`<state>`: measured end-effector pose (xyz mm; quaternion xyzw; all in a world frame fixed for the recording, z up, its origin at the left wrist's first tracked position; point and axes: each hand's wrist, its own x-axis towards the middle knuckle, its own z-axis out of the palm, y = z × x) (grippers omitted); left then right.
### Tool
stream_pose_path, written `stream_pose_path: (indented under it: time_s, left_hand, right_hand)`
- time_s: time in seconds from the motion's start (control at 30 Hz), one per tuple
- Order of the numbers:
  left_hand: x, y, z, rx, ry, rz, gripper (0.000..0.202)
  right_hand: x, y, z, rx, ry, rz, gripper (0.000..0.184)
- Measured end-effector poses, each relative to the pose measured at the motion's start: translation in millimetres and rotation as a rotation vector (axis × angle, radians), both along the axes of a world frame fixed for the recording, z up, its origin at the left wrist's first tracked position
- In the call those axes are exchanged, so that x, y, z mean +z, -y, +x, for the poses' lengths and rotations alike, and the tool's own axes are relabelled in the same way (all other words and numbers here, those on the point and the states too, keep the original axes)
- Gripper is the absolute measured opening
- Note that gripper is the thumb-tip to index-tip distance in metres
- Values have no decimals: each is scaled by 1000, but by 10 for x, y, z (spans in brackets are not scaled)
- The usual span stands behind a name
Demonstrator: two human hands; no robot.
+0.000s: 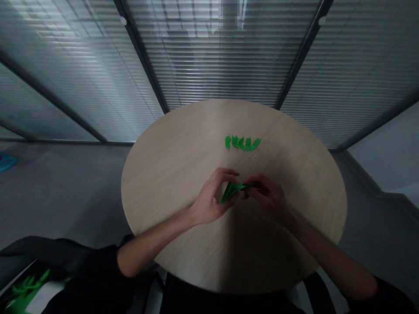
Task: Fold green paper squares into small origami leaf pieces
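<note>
Both my hands meet over the middle of a round wooden table [183, 144]. My left hand [212, 198] is closed around a folded piece of green paper [231, 190], fingers curled over its top. My right hand [266, 194] pinches the same paper's right end, its fingers pressed together. Farther back on the table lies a short row of several small folded green paper pieces [241, 142], apart from both hands.
Glass walls with horizontal blinds and dark frames [140, 56] stand behind the table. Grey floor surrounds it. At the bottom left corner a white surface with green shapes [26, 290] shows beside my dark sleeve. A blue object [6, 161] lies at the far left.
</note>
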<state>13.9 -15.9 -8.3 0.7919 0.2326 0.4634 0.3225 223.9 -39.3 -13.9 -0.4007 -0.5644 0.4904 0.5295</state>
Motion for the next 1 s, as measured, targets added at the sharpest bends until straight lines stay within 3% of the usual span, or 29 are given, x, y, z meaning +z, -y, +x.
stream_pose_path:
  time_s: [0.37, 0.73, 1.0]
  left_hand:
    - [-81, 9, 12, -96, 51, -211, 29]
    - [-36, 29, -16, 7, -26, -167, 31]
    - [-57, 26, 2, 19, 0, -119, 26]
  right_hand:
    - [-23, 17, 15, 15, 63, -15, 10]
    - [-39, 12, 8, 44, 20, 56, 9]
    - [7, 26, -29, -38, 97, 170, 9]
